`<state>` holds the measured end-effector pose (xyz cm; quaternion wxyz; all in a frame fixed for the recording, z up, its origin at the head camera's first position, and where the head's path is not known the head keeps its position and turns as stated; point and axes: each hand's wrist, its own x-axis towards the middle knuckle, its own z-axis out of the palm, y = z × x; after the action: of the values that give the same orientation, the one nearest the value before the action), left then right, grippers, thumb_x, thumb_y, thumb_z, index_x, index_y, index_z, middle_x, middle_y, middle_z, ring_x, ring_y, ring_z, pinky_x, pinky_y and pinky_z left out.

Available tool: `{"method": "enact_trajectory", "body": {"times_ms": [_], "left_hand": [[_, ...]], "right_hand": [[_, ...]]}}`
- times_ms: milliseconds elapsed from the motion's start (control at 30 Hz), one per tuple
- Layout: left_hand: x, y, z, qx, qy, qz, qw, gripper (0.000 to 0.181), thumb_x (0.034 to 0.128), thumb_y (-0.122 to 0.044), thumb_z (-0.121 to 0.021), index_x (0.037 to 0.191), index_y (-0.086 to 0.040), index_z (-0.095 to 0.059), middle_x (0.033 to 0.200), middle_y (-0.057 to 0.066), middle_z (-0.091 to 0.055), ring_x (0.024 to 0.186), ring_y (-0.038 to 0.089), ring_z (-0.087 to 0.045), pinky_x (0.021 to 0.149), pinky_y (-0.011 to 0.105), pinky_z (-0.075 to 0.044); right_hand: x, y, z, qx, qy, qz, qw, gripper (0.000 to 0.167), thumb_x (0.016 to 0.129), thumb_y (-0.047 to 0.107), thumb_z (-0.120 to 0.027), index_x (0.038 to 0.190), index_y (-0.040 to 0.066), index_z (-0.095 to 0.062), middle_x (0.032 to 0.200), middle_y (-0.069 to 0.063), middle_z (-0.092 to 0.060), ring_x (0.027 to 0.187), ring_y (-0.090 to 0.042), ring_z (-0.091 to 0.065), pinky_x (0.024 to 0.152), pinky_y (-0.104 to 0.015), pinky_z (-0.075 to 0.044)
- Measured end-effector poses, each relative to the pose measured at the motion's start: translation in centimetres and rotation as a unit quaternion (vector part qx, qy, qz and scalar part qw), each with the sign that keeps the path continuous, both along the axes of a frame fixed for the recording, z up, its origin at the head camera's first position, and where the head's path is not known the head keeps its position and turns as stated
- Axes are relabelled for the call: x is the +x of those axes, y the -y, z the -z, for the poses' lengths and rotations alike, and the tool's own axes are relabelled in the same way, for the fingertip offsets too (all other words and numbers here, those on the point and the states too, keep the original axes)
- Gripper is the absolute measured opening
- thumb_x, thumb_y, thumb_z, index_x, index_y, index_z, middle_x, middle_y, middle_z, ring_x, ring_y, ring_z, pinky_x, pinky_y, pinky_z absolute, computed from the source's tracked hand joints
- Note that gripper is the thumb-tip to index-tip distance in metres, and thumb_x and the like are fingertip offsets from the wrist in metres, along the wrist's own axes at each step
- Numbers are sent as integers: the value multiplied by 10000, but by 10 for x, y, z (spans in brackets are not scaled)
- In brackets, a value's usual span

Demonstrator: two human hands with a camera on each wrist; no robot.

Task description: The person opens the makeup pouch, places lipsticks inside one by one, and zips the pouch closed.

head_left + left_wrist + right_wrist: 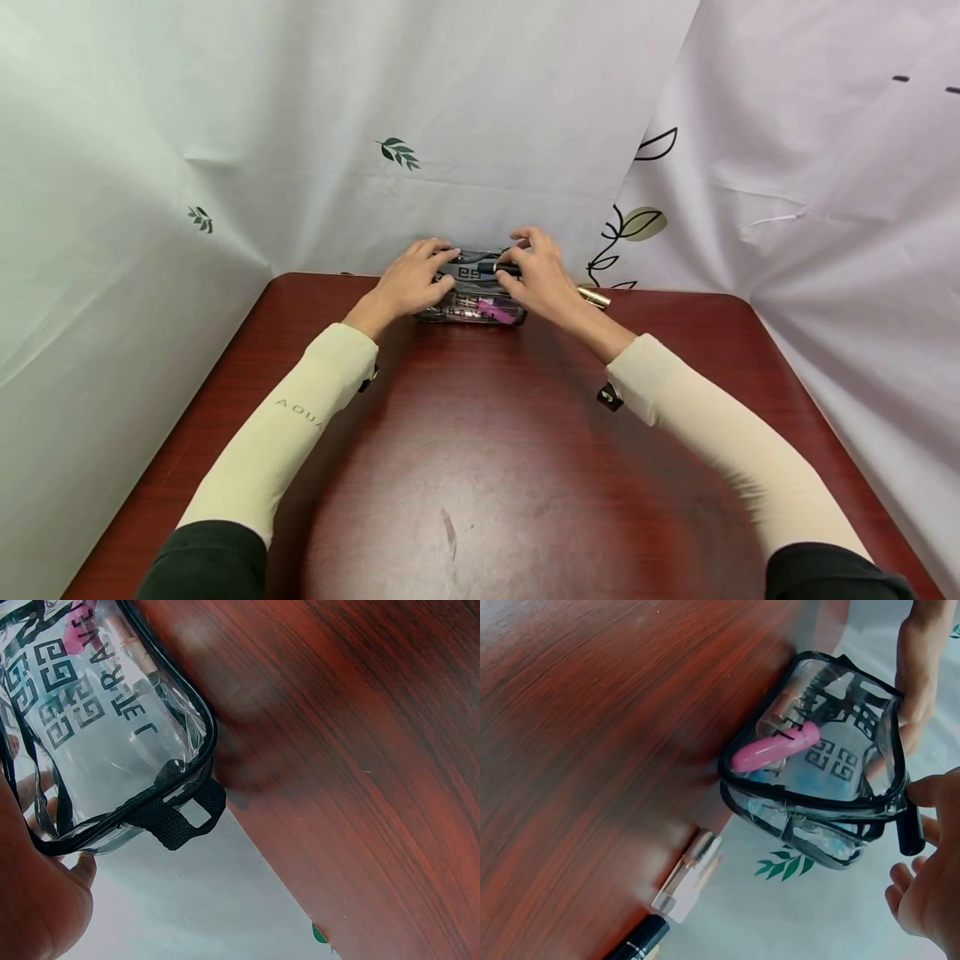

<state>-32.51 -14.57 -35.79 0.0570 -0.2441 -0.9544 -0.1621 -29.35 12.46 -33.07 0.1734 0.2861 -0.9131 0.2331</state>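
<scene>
A clear zip pouch [472, 312] with black piping and dark lettering stands at the far edge of the table. My left hand [411, 279] grips its left side at the upper rim; some fingers show through the plastic in the left wrist view. My right hand [542, 271] pinches a slim black cosmetic tube [910, 831] between thumb and fingers, over the pouch's upper right side. Whether the tube's tip is inside the pouch, I cannot tell. Through the clear wall show a pink tube [776, 748] and a lipstick-like tube [139, 654].
Right of the pouch, partly behind my right wrist, lies a gold tube [595, 297]. The right wrist view shows a clear tube with a silvery cap [684, 877] and a black tube [639, 937] there. White cloth [480, 108] hangs behind the dark red table [480, 467].
</scene>
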Motion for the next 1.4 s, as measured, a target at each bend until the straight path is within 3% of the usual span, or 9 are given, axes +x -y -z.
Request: {"method": "enact_trajectory", "body": {"times_ms": [567,1400], "left_hand": [[-2,0,1,-9,-13,0,10000,651,1104,-302,-467,1738,-151,-473,1788,128,-409,1703,374,-306,1377,600,-315],[-2,-1,0,-116,47,9,9999,670,1103,-340,-444,1743,-142,-461,1796,132,-392,1712,376,-286,1384,602,-301]], "right_hand": [[-1,17,5,89,486,253,9985,289,1103,257,-677,1249,48,-812,1664,-205,-482,1469,-446,-486,1279,-642,-355],[-1,16,10,24,495,40,9988,237,1127,202,-627,1175,69,-816,1636,-210,-527,1479,-448,-492,1274,-657,-360]]}}
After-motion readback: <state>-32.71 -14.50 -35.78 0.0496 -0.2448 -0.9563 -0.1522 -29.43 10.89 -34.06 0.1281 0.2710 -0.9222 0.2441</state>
